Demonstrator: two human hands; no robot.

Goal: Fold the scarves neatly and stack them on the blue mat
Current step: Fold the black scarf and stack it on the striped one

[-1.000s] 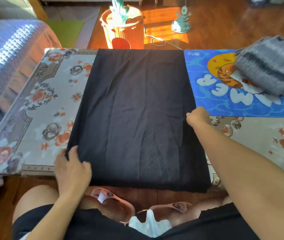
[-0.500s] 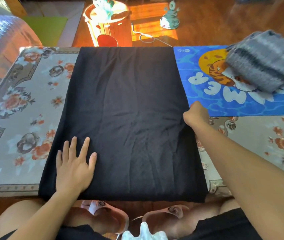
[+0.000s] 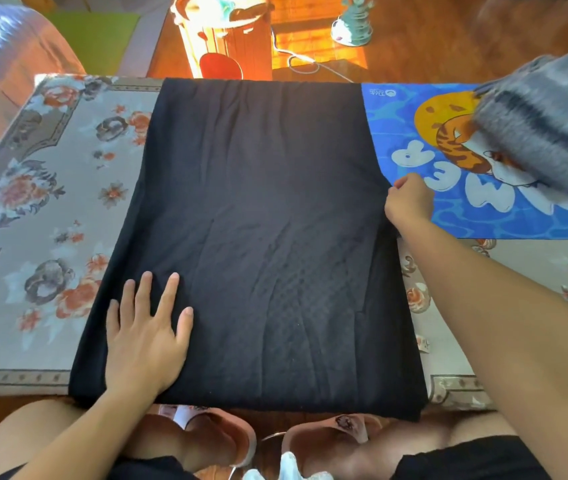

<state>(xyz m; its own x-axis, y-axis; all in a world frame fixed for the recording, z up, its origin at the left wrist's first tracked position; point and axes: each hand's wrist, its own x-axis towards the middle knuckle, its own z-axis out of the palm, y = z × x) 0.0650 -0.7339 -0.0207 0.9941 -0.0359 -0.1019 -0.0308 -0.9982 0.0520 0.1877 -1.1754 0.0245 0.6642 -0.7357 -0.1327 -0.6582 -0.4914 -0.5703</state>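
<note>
**Low floral table, black scarf mid-fold**

Floral-cloth table on a sunlit wooden floor; items listed from the hands outward.

- Left hand: flat, fingers straight and spread, pressing the near-left part of the black scarf.
- Right hand: fingers curled, pinching the scarf's right edge where it meets the blue mat.
- Black scarf: soft, matte, faintly creased cloth, lying as a broad rectangle across the table's middle; its near edge hangs slightly over the front.
- Blue mat: smooth printed sheet with cartoon lettering, at the far right of the table, its left border touching the scarf.
- Grey scarf: fuzzy, striped, already folded into a thick bundle on the mat.

Step, as judged: smoothing and squaring before another fold. The next move likely calls for lifting the pinched edge across to the left while the flat hand anchors the cloth.
</note>
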